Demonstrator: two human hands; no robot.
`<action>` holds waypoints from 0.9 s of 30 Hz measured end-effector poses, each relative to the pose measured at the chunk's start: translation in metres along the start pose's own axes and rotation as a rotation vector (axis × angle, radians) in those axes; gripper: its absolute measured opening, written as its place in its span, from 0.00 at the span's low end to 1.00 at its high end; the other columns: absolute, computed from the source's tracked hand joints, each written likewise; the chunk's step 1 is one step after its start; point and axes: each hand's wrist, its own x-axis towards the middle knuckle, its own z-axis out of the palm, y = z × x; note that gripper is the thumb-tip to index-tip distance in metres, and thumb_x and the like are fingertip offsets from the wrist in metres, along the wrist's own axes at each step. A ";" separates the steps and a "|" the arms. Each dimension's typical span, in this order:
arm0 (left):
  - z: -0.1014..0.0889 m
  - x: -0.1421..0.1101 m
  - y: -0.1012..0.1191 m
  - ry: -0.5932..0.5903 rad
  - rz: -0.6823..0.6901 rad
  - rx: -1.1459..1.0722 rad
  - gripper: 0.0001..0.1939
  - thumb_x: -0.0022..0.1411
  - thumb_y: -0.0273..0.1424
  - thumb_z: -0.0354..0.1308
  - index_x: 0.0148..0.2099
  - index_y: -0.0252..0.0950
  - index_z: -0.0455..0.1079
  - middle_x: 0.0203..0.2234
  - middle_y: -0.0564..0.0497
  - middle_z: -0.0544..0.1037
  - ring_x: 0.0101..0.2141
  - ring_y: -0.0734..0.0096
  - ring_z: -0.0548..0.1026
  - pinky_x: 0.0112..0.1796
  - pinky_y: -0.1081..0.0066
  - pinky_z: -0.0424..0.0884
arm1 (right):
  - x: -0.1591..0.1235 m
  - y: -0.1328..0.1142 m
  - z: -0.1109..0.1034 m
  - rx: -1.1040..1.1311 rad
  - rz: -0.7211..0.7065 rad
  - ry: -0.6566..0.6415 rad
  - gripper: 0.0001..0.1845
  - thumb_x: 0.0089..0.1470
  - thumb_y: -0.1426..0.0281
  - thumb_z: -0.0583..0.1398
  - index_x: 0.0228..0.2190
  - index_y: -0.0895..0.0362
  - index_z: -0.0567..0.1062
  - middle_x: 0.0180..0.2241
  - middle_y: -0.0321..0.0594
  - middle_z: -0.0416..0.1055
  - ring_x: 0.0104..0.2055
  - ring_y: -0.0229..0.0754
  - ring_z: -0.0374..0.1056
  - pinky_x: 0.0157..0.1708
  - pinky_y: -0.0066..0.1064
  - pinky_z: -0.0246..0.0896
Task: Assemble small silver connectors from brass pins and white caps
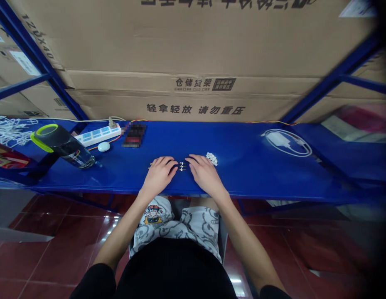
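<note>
My left hand [160,173] rests palm down on the blue shelf top [242,174], fingers loosely bent and apart. Facing it, my right hand [205,173] lies in the same way, fingers stretched out. Between the fingertips of both sits a short row of small pin-like pieces [182,166] with white and dark parts, too small to name. Just beyond my right hand is a little heap of small white pieces [212,158]. Something small and yellowish sticks out at the left of my left hand, mostly hidden. Neither hand shows anything gripped.
At the left stand a dark bottle with a green lid [71,145], a white power strip [97,135], a white round object [103,146] and a blurred dark object [135,136]. A white charger with coiled cable [280,140] lies right. A large cardboard box [193,50] walls off the back.
</note>
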 end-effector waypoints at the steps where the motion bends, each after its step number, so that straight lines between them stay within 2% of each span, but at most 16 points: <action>1: 0.000 0.000 0.000 -0.001 -0.001 -0.002 0.10 0.75 0.32 0.54 0.52 0.41 0.74 0.52 0.48 0.78 0.53 0.58 0.73 0.53 0.57 0.68 | 0.000 0.000 0.000 -0.002 0.001 -0.002 0.22 0.68 0.71 0.49 0.56 0.55 0.76 0.59 0.49 0.73 0.61 0.55 0.66 0.60 0.50 0.62; 15: 0.000 0.001 0.000 -0.013 0.014 -0.013 0.10 0.75 0.32 0.54 0.52 0.40 0.74 0.52 0.48 0.77 0.53 0.58 0.73 0.54 0.57 0.68 | 0.000 -0.002 -0.002 -0.004 0.000 -0.001 0.22 0.69 0.72 0.49 0.56 0.59 0.76 0.59 0.51 0.73 0.60 0.55 0.67 0.61 0.50 0.62; 27: -0.001 0.000 0.000 -0.027 -0.002 -0.002 0.10 0.75 0.33 0.53 0.52 0.41 0.75 0.53 0.49 0.77 0.54 0.57 0.73 0.54 0.57 0.67 | 0.001 -0.003 -0.003 -0.016 0.004 -0.009 0.21 0.69 0.72 0.50 0.56 0.59 0.76 0.58 0.50 0.73 0.61 0.55 0.67 0.61 0.49 0.61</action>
